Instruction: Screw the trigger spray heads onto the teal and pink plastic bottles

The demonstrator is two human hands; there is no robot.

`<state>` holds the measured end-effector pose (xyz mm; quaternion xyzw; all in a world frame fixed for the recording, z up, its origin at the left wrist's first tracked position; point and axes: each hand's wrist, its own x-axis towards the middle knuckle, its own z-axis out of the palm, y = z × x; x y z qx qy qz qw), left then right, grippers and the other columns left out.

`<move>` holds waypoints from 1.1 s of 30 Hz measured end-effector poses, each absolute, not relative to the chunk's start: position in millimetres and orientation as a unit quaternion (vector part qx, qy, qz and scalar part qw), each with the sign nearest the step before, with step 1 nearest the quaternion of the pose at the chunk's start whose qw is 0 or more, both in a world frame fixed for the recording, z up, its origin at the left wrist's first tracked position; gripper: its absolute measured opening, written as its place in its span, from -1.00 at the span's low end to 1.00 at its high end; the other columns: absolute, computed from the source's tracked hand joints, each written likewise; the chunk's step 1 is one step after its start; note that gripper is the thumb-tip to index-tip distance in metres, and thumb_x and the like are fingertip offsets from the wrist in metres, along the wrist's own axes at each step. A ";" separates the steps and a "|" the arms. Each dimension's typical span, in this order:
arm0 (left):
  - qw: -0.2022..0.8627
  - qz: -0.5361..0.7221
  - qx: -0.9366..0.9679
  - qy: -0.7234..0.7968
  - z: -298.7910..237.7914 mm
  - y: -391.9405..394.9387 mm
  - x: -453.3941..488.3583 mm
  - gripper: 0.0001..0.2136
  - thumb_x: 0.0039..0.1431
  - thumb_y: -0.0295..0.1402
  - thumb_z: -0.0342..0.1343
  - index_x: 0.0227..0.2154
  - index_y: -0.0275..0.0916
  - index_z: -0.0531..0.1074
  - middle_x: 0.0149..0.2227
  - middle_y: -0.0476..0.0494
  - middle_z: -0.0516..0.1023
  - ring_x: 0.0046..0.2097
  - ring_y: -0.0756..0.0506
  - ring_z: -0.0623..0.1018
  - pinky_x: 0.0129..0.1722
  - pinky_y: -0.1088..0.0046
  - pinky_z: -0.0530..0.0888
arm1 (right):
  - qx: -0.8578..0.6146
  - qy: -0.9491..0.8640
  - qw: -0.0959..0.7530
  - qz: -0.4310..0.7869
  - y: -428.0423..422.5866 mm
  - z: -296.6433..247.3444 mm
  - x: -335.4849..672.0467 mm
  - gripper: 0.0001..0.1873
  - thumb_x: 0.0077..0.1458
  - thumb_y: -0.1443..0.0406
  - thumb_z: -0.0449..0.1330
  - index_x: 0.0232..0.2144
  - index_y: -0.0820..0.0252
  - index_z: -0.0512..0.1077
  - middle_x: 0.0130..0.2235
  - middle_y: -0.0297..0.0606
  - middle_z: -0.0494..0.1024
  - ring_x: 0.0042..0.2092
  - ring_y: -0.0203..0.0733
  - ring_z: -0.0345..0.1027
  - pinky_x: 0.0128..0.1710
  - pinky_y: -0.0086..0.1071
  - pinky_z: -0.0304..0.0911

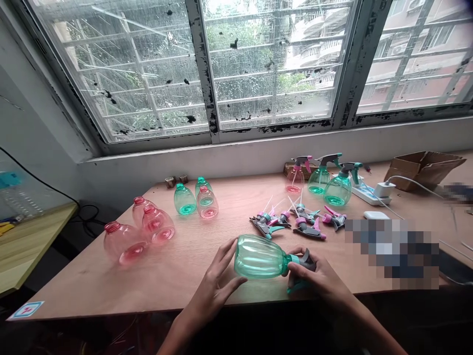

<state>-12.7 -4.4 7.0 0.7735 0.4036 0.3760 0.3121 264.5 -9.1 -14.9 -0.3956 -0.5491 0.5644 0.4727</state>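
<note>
A green transparent spray bottle (pixel 260 256) lies sideways in the air above the table's front edge, its base toward the left. My left hand (pixel 218 276) cups the base end, thumb below and fingers behind. My right hand (pixel 314 276) closes around the neck and the grey-and-green spray head (pixel 305 261); part of that head is hidden by the fingers. Just beyond the bottle lies a heap of loose spray heads (pixel 271 219), grey with pink or green parts and thin white tubes.
Pink bottles without heads (pixel 157 224) stand at left, with green ones (pixel 185 199) and another pink one (pixel 207 202) nearby. Bottles with heads (pixel 337 187) stand at the back right, beside a power strip (pixel 371 193) and an open cardboard box (pixel 421 170). A blurred patch covers the right front.
</note>
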 end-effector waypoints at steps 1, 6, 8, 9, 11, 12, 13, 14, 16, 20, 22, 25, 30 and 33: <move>0.316 0.374 0.775 0.399 6.5 -4.6 -12.7 -0.43 0.29 -0.22 0.14 0.31 0.04 0.12 0.35 -0.14 0.21 0.38 -0.27 0.16 0.38 0.05 0.09 | -0.397 -0.546 0.476 0.564 -9.0 -15.2 264.6 -0.66 0.11 0.06 0.33 -0.27 0.17 0.39 -0.46 -0.30 0.65 -0.43 -0.14 0.54 -0.37 -0.31 0.46; 0.385 0.376 0.740 0.404 0.5 -4.1 -16.4 -0.41 0.25 -0.17 0.18 0.28 -0.01 0.12 0.31 -0.20 0.26 0.32 -0.29 0.29 0.31 0.07 0.26 | -0.404 -0.545 0.466 0.568 -9.9 -15.2 263.7 -0.66 0.08 0.06 0.35 -0.30 0.18 0.41 -0.46 -0.32 0.65 -0.44 -0.13 0.54 -0.39 -0.31 0.46; 0.383 0.373 0.739 0.411 0.2 -3.4 -17.7 -0.39 0.24 -0.17 0.19 0.30 0.00 0.11 0.32 -0.20 0.24 0.33 -0.30 0.26 0.32 0.05 0.23 | -0.406 -0.545 0.460 0.572 -10.1 -14.3 263.8 -0.65 0.07 0.06 0.35 -0.29 0.18 0.41 -0.47 -0.32 0.64 -0.44 -0.13 0.55 -0.39 -0.31 0.46; 0.371 0.368 0.746 0.412 0.9 -3.4 -18.1 -0.38 0.25 -0.18 0.19 0.31 0.03 0.09 0.34 -0.17 0.21 0.36 -0.30 0.20 0.35 0.04 0.17 | -0.405 -0.544 0.459 0.574 -9.8 -14.0 264.3 -0.65 0.08 0.06 0.35 -0.28 0.18 0.41 -0.47 -0.32 0.64 -0.44 -0.13 0.55 -0.40 -0.32 0.46; 0.348 0.360 0.768 0.400 3.8 -4.5 -18.3 -0.37 0.27 -0.24 0.18 0.32 0.12 0.06 0.39 -0.08 0.12 0.42 -0.26 0.05 0.39 0.04 0.02 | -0.399 -0.539 0.460 0.583 -8.5 -14.2 265.6 -0.65 0.08 0.07 0.35 -0.27 0.18 0.40 -0.47 -0.32 0.65 -0.46 -0.15 0.55 -0.41 -0.33 0.46; 0.348 0.361 0.774 0.386 5.6 -5.4 -18.2 -0.39 0.28 -0.26 0.17 0.31 0.17 0.06 0.41 -0.03 0.06 0.43 -0.24 0.00 0.40 0.05 0.00 | -0.394 -0.534 0.461 0.589 -7.7 -14.8 266.3 -0.65 0.08 0.07 0.35 -0.27 0.18 0.40 -0.47 -0.32 0.65 -0.47 -0.16 0.55 -0.42 -0.33 0.45; 0.357 0.366 0.775 0.371 7.3 -6.5 -18.1 -0.41 0.30 -0.29 0.15 0.30 0.20 0.06 0.42 0.00 0.01 0.43 -0.23 0.00 0.39 0.06 0.03 | -0.390 -0.528 0.462 0.596 -7.0 -15.9 266.8 -0.64 0.08 0.07 0.35 -0.27 0.18 0.39 -0.48 -0.32 0.65 -0.48 -0.16 0.54 -0.43 -0.33 0.45; 0.375 0.373 0.771 0.356 8.7 -7.4 -17.9 -0.42 0.31 -0.30 0.13 0.29 0.21 0.07 0.43 0.01 -0.02 0.43 -0.23 0.02 0.38 0.07 0.08 | -0.388 -0.523 0.463 0.601 -6.8 -17.4 266.9 -0.64 0.08 0.06 0.35 -0.27 0.18 0.39 -0.49 -0.32 0.64 -0.49 -0.16 0.54 -0.43 -0.33 0.46; 0.422 0.389 0.752 0.324 10.3 -9.0 -16.7 -0.45 0.30 -0.27 0.15 0.28 0.19 0.10 0.44 0.00 -0.07 0.41 -0.25 0.06 0.34 0.10 0.19 | -0.391 -0.522 0.472 0.593 -8.4 -21.5 265.8 -0.64 0.09 0.05 0.33 -0.26 0.17 0.38 -0.50 -0.31 0.64 -0.49 -0.13 0.55 -0.44 -0.30 0.47; 0.495 0.460 0.668 0.312 11.1 -12.5 -8.6 -0.25 0.08 0.13 0.20 0.29 0.00 0.15 0.42 -0.16 0.01 0.40 -0.38 0.04 0.30 0.09 0.24 | -0.414 -0.638 0.511 0.400 -22.4 -28.6 259.9 -0.74 0.05 0.13 0.38 -0.27 0.12 0.50 -0.42 -0.22 0.67 -0.43 -0.01 0.60 -0.43 -0.25 0.53; 0.546 0.478 0.601 0.336 14.1 -17.7 -2.0 -0.22 0.09 0.26 0.04 0.27 -0.10 0.20 0.34 -0.29 0.20 0.31 -0.42 0.24 0.20 0.05 0.36 | -0.369 -0.729 0.529 0.230 -32.2 -28.0 256.4 -0.70 -0.05 0.23 0.46 -0.22 0.05 0.55 -0.37 -0.18 0.71 -0.39 0.04 0.61 -0.40 -0.24 0.54; 0.579 0.492 0.542 0.358 24.3 -31.3 7.2 -0.38 0.21 0.17 -0.07 0.14 -0.18 0.33 0.15 -0.34 0.44 0.06 -0.39 0.50 -0.02 0.08 0.50 | -0.249 -0.773 0.573 0.108 -44.6 -23.5 249.9 -0.47 -0.06 0.29 0.48 -0.01 0.00 0.48 -0.36 -0.22 0.72 -0.44 -0.01 0.60 -0.43 -0.28 0.52; 0.434 0.588 0.564 0.383 40.9 -55.5 16.2 -0.54 0.10 0.08 0.13 -0.04 -0.10 0.42 -0.03 -0.18 0.53 -0.02 -0.33 0.53 -0.05 0.18 0.46 | -0.285 -0.619 0.594 0.429 -53.6 -22.0 233.6 -0.74 0.08 0.12 0.36 -0.20 0.04 0.48 -0.41 -0.31 0.61 -0.46 -0.21 0.48 -0.52 -0.48 0.34; 0.350 0.630 0.596 0.354 44.2 -63.2 20.3 -0.52 0.09 0.10 0.14 -0.02 -0.06 0.42 -0.06 -0.16 0.52 0.02 -0.33 0.50 0.01 0.16 0.43 | -0.248 -0.528 0.553 0.595 -52.5 -21.3 226.8 -0.72 0.07 0.06 0.35 -0.27 0.07 0.46 -0.41 -0.34 0.58 -0.43 -0.26 0.44 -0.44 -0.48 0.31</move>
